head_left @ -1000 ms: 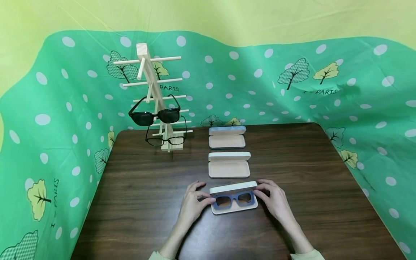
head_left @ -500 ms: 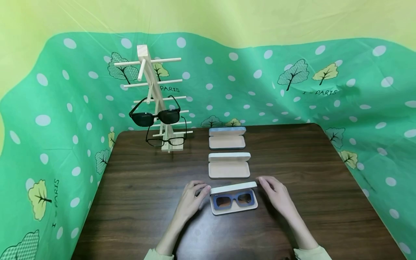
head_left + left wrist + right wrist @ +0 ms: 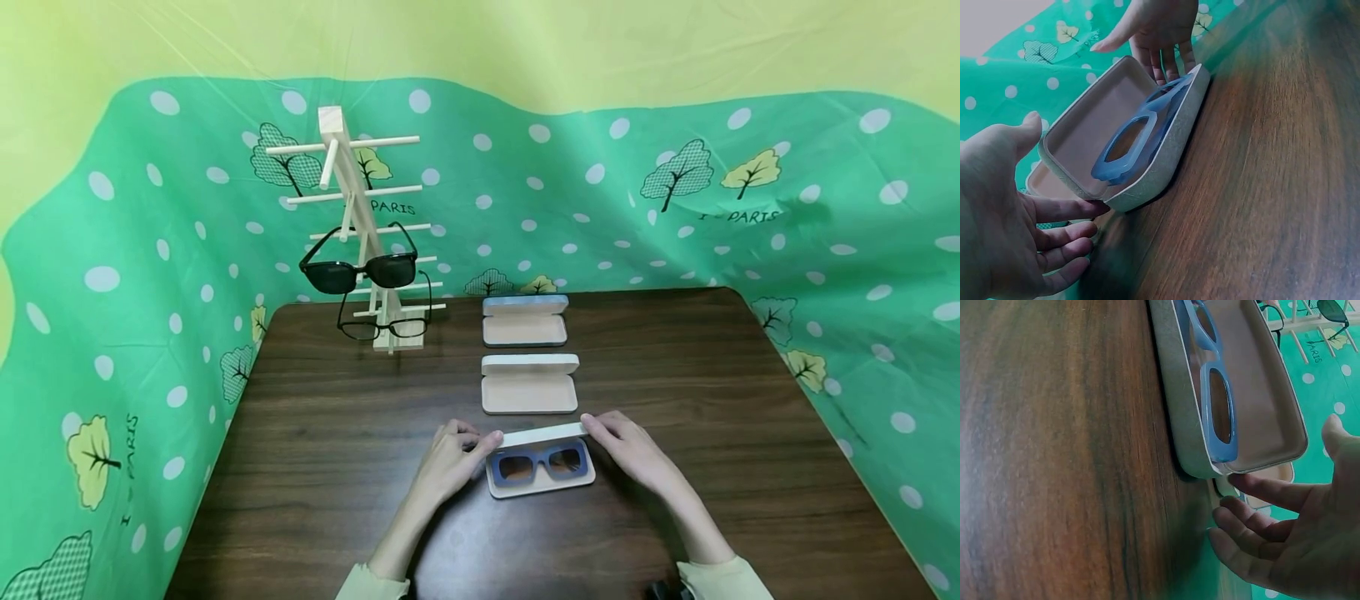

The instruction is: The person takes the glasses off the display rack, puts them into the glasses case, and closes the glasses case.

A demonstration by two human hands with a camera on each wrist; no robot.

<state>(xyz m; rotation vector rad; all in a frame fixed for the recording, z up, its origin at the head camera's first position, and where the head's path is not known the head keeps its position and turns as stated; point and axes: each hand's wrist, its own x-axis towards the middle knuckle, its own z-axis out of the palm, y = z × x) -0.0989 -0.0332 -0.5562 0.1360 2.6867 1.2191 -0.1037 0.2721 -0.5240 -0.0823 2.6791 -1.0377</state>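
A pale eyeglass case (image 3: 542, 490) stands open on the table, slightly tilted, with its lid (image 3: 543, 434) raised. Inside lie blue-framed sunglasses (image 3: 540, 463) with brown lenses. My left hand (image 3: 447, 462) is at the case's left end; in the left wrist view its index fingertip touches the hinge corner, and the thumb points up beside the lid's edge. At the opposite end is my right hand (image 3: 630, 450). Its index fingertip meets the hinge corner in the right wrist view, while the thumb stands a little off the lid. Both hands have extended, relaxed fingers.
Behind are an open white case (image 3: 528, 393) and an open blue case (image 3: 524, 329). A wooden display rack (image 3: 348, 179) at the back left bears black sunglasses (image 3: 360, 272) and thin black-framed glasses (image 3: 384, 328). Green patterned cloth (image 3: 592, 200) hangs around the dark wooden table (image 3: 315, 467).
Both hands drew off the case's ends, then came back in, with the thumbs now up at the lid's corners. The sunglasses stay in the case.
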